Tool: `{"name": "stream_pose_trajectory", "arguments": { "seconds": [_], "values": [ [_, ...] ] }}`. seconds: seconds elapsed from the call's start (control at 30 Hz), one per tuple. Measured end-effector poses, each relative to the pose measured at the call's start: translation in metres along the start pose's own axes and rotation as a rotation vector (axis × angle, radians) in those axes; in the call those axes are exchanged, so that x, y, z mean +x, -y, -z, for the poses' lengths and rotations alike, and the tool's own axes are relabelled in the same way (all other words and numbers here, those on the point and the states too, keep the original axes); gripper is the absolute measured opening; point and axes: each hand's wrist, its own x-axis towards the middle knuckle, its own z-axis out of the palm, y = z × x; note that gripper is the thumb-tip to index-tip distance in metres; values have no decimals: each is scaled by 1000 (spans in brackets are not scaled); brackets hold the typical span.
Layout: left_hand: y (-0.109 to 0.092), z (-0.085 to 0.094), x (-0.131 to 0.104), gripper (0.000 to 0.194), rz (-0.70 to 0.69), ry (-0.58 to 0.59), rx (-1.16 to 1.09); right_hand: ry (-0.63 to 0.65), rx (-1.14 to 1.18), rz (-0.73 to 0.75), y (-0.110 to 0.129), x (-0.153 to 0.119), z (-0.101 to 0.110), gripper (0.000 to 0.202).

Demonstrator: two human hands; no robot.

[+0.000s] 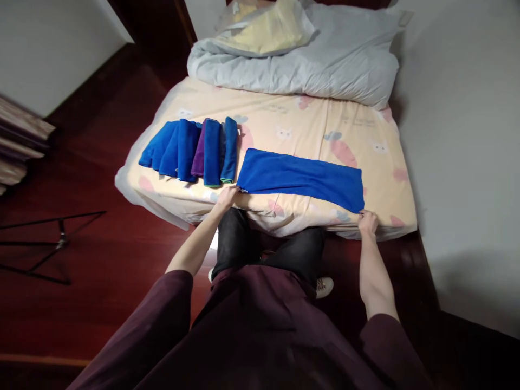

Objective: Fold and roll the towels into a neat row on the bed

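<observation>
A blue towel (300,176) lies as a long folded strip across the near part of the bed, its near edge slightly wavy. My left hand (228,196) is closed on its near left corner. At the near right corner, my right hand (368,222) pinches the cloth between its fingers. Just left of the strip is a row of folded towels, overlapping one another: several blue towels (187,151), a purple towel (199,156) and a blue towel with a green edge (229,151).
The bed (284,119) has a cream sheet with carrots and cats. A grey quilt (292,67) and a yellow pillow (268,32) lie at its far end. Black tripod legs (60,241) stand on the dark red floor at left; a wall (467,135) rises at right.
</observation>
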Motion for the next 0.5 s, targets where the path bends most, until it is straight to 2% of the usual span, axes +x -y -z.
{"name": "stream_pose_trajectory", "arguments": {
  "seconds": [0.13,0.2,0.27,0.4,0.5],
  "values": [
    [5,8,0,35,94,-40,94,-46,-50,-112,-4,2,7,37],
    [8,13,-7,38,101,-75,126,-54,-47,-172,-11,2,13,38],
    [11,17,-18,41,83,-96,151,-47,-49,-164,-18,-1,19,38],
    [13,16,-41,42,-22,-2,201,29,-102,-101,-22,-10,25,34],
    [8,17,-42,37,-59,67,243,93,-187,-121,-11,-10,29,36]
  ]
}}
